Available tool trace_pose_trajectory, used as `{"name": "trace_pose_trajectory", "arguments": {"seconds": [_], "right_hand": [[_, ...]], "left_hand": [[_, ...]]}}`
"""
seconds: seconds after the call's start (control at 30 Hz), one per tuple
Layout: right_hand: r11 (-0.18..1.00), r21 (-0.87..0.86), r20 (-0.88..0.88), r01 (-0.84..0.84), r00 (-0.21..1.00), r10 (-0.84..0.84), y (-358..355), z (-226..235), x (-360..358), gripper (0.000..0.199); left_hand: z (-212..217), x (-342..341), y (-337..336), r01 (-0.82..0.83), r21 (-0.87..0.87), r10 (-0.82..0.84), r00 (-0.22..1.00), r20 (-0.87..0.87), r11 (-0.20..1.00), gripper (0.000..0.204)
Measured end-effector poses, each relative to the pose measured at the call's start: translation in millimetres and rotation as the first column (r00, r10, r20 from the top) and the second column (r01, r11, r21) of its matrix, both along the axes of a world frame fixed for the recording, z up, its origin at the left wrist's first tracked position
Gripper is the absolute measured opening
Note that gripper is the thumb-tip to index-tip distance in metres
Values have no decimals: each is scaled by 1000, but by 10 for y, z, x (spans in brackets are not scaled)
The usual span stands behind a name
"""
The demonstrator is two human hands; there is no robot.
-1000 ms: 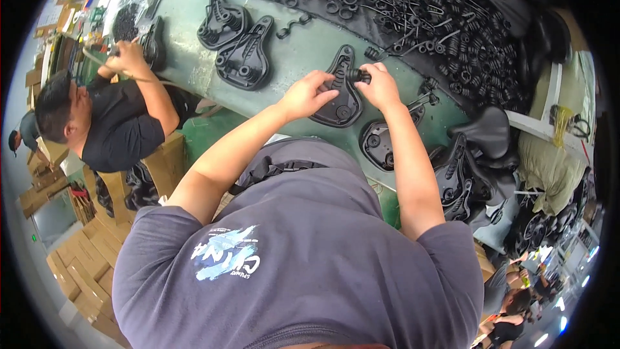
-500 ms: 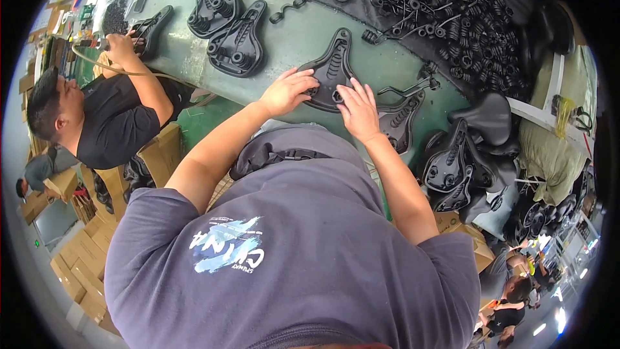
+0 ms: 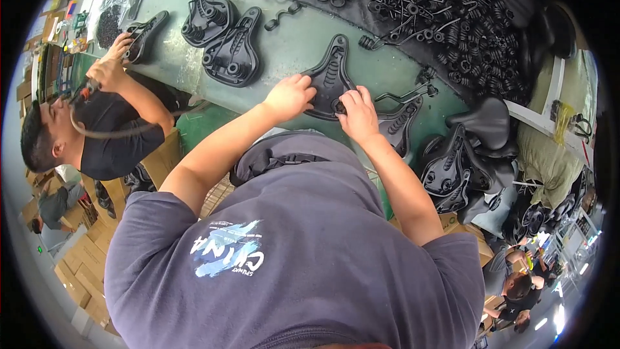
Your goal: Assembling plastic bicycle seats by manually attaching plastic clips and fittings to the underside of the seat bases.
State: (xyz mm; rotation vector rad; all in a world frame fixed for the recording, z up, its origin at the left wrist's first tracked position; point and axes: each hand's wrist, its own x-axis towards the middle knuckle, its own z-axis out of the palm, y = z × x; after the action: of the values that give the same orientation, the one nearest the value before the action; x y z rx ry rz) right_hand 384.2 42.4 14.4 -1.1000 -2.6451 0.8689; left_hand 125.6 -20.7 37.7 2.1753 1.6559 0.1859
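Observation:
An upturned black bicycle saddle [image 3: 331, 77] lies on the green table before me, its narrow nose pointing away. At its wide rear left, my left hand [image 3: 292, 98] is closed with the fingers curled in against the rim; the fingertips are partly hidden. My right hand [image 3: 359, 115] is closed at the rear right, thumb and fingers bent round a small round black part [image 3: 340, 108] on the saddle. Close by on the right lies another upturned saddle [image 3: 399, 126], with a black wire frame [image 3: 402, 97] above it.
Two saddles with springs fitted [image 3: 232, 52] lie left of centre. Black springs and rings [image 3: 462, 39] are heaped on a dark mat at the far right. More saddles [image 3: 452, 161] are piled at right. At left a co-worker [image 3: 110, 129] holds a hosed tool beside another saddle [image 3: 147, 35].
My fingers have curled in from a flatter, more stretched pose at the saddle's rear. The co-worker's tool hand has drawn back from their saddle, toward the lower left.

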Motion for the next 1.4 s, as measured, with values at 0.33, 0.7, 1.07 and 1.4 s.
{"name": "trace_pose_trajectory", "arguments": {"seconds": [0.33, 0.7, 1.07, 1.4], "right_hand": [[945, 324, 303, -37, 951, -67, 639, 143, 590, 28], [828, 158, -107, 538, 843, -527, 1216, 439, 728, 32], [837, 190, 262, 513, 796, -546, 10, 118, 1153, 66], [711, -174, 328, 681, 721, -610, -44, 559, 902, 89]], "left_hand": [[-124, -37, 250, -169, 223, 133, 977, 169, 960, 47], [-686, -1198, 1406, -465, 75, 441, 761, -476, 882, 22], [-838, -598, 376, -566, -140, 571, 821, -7, 812, 32], [-486, -525, 323, -583, 4, 561, 782, 271, 812, 49]]}}
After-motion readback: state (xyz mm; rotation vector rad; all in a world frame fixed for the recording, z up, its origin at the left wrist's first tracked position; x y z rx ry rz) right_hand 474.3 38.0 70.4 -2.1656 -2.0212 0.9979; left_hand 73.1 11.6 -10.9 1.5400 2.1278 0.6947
